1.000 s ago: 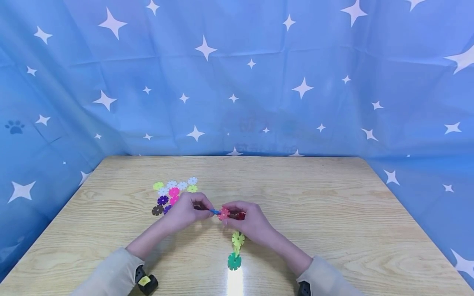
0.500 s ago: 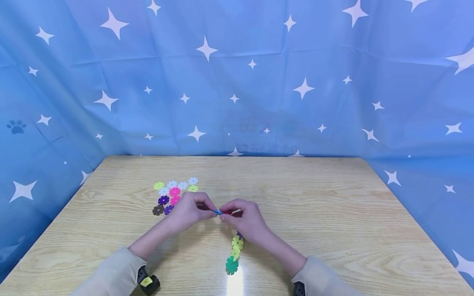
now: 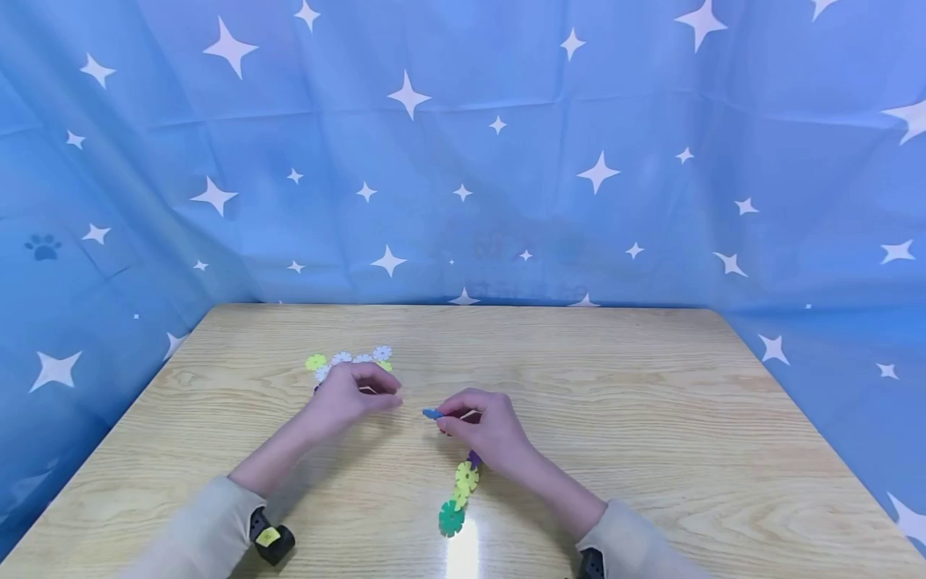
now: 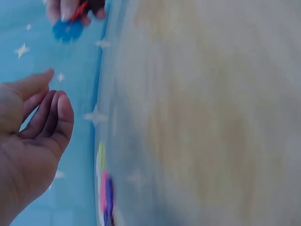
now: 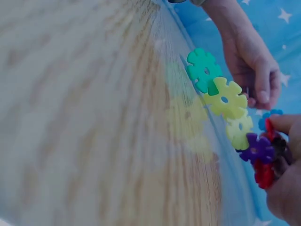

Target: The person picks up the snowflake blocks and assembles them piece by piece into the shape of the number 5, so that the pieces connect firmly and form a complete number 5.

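My right hand [image 3: 488,430] pinches a chain of joined notched flower discs, plastic, near its upper end. A blue disc [image 3: 432,414] sticks out beyond the fingertips. Below the hand hang a purple disc [image 5: 256,149], two yellow discs [image 3: 467,476] and, lowest, a green disc [image 3: 452,519]. Red discs [image 5: 264,174] show beside the fingers in the right wrist view, partly covered by them. My left hand [image 3: 347,402] holds nothing, its fingers loosely bent and thumb apart from them. It hovers left of the chain, in front of the loose discs.
Loose flower discs lie at the left of the wooden table [image 3: 615,402]: a yellow-green one [image 3: 316,362], pale ones [image 3: 382,353] and others mostly hidden behind my left hand. A blue star-printed curtain [image 3: 463,161] hangs along the table's back and sides.
My left hand has let go of the blue disc and moved left toward the loose discs. The blue disc stays on the chain in my right hand, which has barely moved.
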Motion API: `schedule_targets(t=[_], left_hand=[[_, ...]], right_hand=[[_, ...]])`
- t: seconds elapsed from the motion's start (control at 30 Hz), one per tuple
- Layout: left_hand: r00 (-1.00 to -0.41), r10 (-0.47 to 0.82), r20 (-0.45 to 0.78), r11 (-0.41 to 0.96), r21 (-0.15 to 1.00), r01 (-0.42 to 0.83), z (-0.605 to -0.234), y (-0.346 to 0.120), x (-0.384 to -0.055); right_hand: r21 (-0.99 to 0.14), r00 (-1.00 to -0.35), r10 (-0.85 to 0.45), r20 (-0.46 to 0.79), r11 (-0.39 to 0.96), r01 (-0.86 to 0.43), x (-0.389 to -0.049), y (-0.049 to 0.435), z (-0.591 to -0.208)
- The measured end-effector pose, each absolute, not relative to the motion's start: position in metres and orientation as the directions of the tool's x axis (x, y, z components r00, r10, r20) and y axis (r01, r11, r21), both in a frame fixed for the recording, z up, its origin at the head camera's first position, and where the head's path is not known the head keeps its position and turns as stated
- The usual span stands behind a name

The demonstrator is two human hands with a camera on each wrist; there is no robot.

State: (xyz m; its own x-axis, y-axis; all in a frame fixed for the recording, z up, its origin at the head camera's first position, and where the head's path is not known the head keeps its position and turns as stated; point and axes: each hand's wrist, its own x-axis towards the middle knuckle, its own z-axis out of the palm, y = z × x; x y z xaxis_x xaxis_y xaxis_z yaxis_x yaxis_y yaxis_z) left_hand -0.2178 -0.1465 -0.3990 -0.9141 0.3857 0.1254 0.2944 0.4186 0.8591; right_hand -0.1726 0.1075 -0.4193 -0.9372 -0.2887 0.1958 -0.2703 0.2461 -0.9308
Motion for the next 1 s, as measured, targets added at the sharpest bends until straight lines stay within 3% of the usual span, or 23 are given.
schedule_targets(t=[0.2, 0.4, 1.0], left_hand=[[-0.946, 0.285, 0.153, 0.526, 0.801, 0.287, -0.399, -0.175, -0.236], [-0.951, 0.273, 0.148, 0.641, 0.709, 0.294, -0.41, -0.194, -0.247], [-0.968, 0.242, 0.071, 0.69, 0.689, 0.223, -0.411, -0.196, -0.244]], right_hand=[[-0.932, -0.934, -0.305, 0.185, 0.245, -0.265, -0.173, 0.111, -0.42], [-0.937, -0.934, -0.317, 0.167, 0.245, -0.25, -0.171, 0.113, -0.421], [-0.933, -0.931, -0.332, 0.15, 0.265, -0.245, -0.171, 0.113, -0.422]])
